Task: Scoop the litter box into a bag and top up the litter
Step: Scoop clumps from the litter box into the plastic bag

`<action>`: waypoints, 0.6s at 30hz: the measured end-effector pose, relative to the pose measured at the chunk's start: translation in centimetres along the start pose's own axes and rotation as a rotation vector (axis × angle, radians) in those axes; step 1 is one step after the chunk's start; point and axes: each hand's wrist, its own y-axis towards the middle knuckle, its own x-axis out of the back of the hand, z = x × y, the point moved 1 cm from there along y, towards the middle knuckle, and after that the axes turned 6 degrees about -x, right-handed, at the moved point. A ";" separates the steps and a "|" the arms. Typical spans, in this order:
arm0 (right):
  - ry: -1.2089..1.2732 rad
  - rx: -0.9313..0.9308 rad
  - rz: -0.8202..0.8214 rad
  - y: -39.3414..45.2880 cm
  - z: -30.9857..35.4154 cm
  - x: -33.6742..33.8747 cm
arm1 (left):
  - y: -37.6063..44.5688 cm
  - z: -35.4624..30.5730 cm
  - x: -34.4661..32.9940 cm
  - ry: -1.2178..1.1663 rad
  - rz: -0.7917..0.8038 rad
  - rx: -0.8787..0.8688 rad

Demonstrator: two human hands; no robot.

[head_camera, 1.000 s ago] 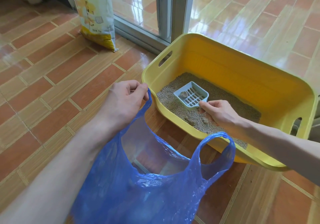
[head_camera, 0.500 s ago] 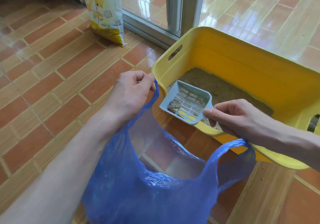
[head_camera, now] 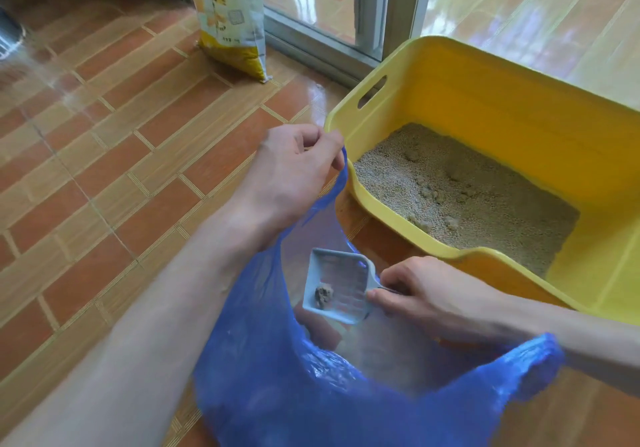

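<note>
The right hand [head_camera: 436,294] has carried the scoop [head_camera: 337,287] out of the yellow litter box [head_camera: 485,107] and over its near rim, down into the mouth of the blue bag [head_camera: 277,377], one clump [head_camera: 323,296] in it.

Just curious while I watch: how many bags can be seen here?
2. A blue plastic bag hangs from the left hand in front of the yellow litter box. A yellow-and-white litter bag stands on the floor by the glass door. Nothing suggests others are hidden.
</note>
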 end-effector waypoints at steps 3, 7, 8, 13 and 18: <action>-0.134 -0.025 -0.051 1.3 0.5 -2.4 | -0.1 0.2 0.0 0.001 0.011 -0.005; -0.351 -0.021 -0.126 1.9 1.9 -4.1 | 0.1 0.6 -0.3 0.010 0.009 0.000; -0.405 0.012 -0.147 2.0 2.3 -4.2 | 0.1 0.7 -0.5 0.013 0.011 -0.001; -0.629 0.248 -0.179 2.7 2.3 -5.6 | 0.3 1.1 -0.9 0.014 0.024 0.007; -0.699 0.309 -0.191 2.7 1.5 -4.8 | 0.4 1.2 -1.0 0.029 0.019 0.024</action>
